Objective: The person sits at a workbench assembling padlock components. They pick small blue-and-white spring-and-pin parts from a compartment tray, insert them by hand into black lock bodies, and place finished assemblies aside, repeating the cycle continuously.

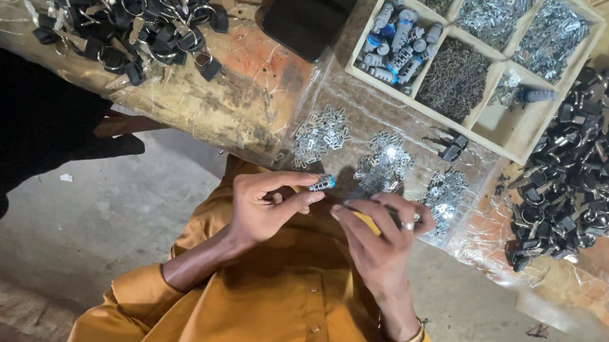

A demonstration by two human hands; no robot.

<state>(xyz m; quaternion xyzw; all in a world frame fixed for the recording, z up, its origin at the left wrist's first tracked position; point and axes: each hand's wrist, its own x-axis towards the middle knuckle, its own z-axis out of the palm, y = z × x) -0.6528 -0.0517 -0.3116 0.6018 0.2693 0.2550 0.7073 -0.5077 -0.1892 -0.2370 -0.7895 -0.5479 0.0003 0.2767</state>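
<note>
Fingers of the left hand (263, 204) pinch a small blue-tipped cylinder (322, 184). The right hand (380, 233), just beside it, curls around something too small to tell. Beyond both hands lie metal clips (384, 164) and a wooden tray (511, 130).

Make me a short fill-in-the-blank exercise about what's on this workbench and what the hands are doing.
1. The left hand pinches a small metal cylinder with a ____ tip.
2. The wooden tray is divided into ____ compartments.
3. The right hand wears a ring and, at the wrist, a ____.
4. The person's shirt is ____.

Missing words: blue; six; bangle; mustard yellow
</note>
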